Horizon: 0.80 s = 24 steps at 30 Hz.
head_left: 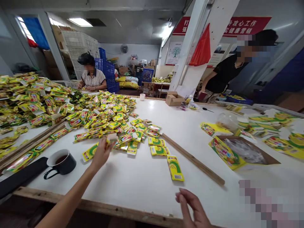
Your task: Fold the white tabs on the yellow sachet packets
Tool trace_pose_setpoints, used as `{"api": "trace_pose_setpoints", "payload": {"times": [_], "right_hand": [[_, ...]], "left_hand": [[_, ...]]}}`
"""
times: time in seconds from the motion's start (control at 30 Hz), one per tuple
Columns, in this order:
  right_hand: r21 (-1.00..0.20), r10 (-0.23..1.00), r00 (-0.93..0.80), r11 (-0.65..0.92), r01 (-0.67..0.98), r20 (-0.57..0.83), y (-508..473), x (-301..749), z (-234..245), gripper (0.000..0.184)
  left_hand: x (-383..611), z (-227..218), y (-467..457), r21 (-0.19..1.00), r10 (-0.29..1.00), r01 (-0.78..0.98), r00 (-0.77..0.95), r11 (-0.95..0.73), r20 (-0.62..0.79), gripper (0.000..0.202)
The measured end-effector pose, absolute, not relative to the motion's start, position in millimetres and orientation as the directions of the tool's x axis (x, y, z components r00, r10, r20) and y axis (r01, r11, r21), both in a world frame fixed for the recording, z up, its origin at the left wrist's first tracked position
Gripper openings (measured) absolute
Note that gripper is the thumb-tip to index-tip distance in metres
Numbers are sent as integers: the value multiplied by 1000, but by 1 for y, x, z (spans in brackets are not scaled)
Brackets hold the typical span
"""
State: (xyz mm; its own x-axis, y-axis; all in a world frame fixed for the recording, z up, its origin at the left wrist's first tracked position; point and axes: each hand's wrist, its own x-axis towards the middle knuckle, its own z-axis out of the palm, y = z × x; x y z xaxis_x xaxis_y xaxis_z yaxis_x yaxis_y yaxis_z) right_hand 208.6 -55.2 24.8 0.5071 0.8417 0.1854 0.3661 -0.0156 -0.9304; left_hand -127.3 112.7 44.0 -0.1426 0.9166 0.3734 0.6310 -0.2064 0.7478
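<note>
My left hand [104, 151] reaches to the front edge of a heap of small yellow printed boxes [111, 110]. Its fingers are closed on one small yellow box, whose pale end flap [112, 137] sticks out; most of that box is hidden by the hand. Just beside the hand, another yellow box [89, 152] lies flat on the white table. My right hand [193, 209] hovers over the table's near edge, fingers loosely curved and nothing in them. In front of it lies a single yellow box [175, 168], with two more [158, 146] behind.
A dark mug [64, 164] of brown drink stands at the left. One wooden strip [194, 160] crosses the table right of centre. Farther right is an open yellow carton [228, 155] with clear plastic inside. Two other people [92, 77] are beyond the table; pixelation covers the lower right.
</note>
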Motion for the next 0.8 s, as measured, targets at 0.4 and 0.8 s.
{"api": "trace_pose_setpoints", "payload": {"times": [0.4,0.8], "right_hand": [[-969,980,97,152,196,173,-33,141,1,23],[-941,985,-75,169,293,154,-16,163,13,15]], "left_hand": [[-4,5,-8,981,961,-192,267,-18,70,20],[-9,6,15,998,902,2,429,-63,56,21]]}}
